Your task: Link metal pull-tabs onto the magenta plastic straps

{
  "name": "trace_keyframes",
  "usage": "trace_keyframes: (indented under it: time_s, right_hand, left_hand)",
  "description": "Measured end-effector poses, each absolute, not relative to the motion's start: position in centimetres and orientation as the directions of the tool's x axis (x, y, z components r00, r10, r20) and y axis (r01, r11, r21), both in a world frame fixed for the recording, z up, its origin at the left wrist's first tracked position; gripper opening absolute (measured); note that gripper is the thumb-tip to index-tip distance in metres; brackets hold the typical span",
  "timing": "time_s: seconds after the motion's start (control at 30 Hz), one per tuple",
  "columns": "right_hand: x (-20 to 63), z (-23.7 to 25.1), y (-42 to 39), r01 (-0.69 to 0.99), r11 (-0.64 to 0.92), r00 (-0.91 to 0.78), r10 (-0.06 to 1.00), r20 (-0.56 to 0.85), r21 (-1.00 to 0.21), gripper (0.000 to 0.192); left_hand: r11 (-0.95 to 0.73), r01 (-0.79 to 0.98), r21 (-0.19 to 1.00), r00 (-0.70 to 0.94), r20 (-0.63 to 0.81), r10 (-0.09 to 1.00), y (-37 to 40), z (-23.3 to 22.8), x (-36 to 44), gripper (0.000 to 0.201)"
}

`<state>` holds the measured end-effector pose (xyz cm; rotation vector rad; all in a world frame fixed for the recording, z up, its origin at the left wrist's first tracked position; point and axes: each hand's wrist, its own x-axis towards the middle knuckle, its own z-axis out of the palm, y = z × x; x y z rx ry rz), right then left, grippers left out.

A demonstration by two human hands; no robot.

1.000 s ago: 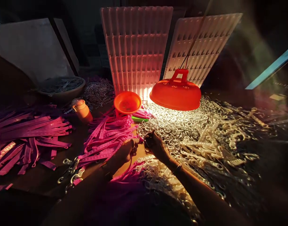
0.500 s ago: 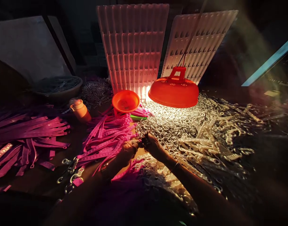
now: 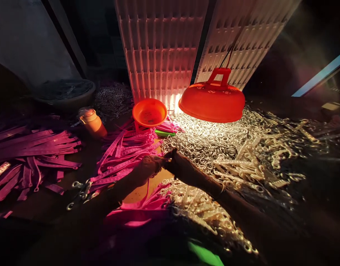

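Observation:
My left hand (image 3: 150,168) is closed, and a thin pink strap (image 3: 147,189) hangs below its fingers. My right hand (image 3: 183,168) meets it fingertip to fingertip, pinched around something small that the fingers and shadow hide. Both hands are just above the tan work surface (image 3: 135,195). To their left lies a heap of pink straps (image 3: 117,162) with rows of small marks. Beyond and right of them spreads a large pile of shiny metal rings and hooks (image 3: 203,138). Closer to me are more pink straps (image 3: 147,210) and pale straps with ringed ends (image 3: 197,205).
An orange-red lampshade (image 3: 212,101) hangs low over the metal pile. Behind stand ribbed panels (image 3: 161,51). An orange bowl (image 3: 150,112), an orange bottle (image 3: 93,123), another purple-pink strap heap (image 3: 44,147) and pale straps (image 3: 244,170) lie around.
The view has tilted down and come slightly closer. My hands stay together; the right one has turned a little, and a thin pink strap now shows below the left.

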<state>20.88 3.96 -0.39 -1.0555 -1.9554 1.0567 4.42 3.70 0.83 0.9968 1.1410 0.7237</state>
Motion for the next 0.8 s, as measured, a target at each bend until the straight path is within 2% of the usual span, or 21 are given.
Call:
trace_keyframes:
  time_s: [0.1, 0.2, 0.3, 0.4, 0.57, 0.67, 0.8]
  right_hand:
    - [21.4, 1.7, 0.8, 0.431, 0.370, -0.475, 0.868, 0.142, -0.823, 0.027]
    - [21.8, 2.2, -2.9, 0.474, 0.382, -0.448, 0.880, 0.156, -0.793, 0.026]
    - [22.6, 1.4, -6.1, 0.512, 0.378, -0.430, 0.890, 0.150, -0.772, 0.022]
    - [23.8, 0.2, -8.4, 0.503, 0.311, -0.407, 0.908, 0.096, -0.806, 0.020]
    - [24.6, -0.4, -10.2, 0.477, 0.240, -0.368, 0.928, 0.055, -0.846, 0.023]
    - [24.0, 0.3, -10.3, 0.502, 0.170, -0.403, 0.914, -0.055, -0.848, 0.027]
    - [23.1, 0.4, -9.7, 0.507, 0.104, -0.450, 0.878, -0.160, -0.855, 0.025]
  left_hand:
    - [0.326, 0.095, 0.941, 0.379, -0.337, 0.862, 2.9, 3.4, 3.5, 0.020]
    - [0.291, 0.175, 0.941, 0.541, -0.339, 0.770, 1.2, 5.1, 2.8, 0.020]
    - [0.268, 0.253, 0.930, 0.638, -0.368, 0.677, -0.9, 5.3, 2.6, 0.022]
    - [0.232, 0.281, 0.931, 0.688, -0.364, 0.628, -2.7, 4.3, 2.7, 0.023]
    - [0.351, 0.173, 0.920, 0.694, -0.367, 0.620, -5.3, 2.7, 3.0, 0.032]
    - [0.405, 0.118, 0.907, 0.696, -0.366, 0.618, -6.4, 2.7, 3.1, 0.036]
    - [0.432, -0.007, 0.902, 0.656, -0.322, 0.683, -7.0, 2.6, 3.3, 0.041]
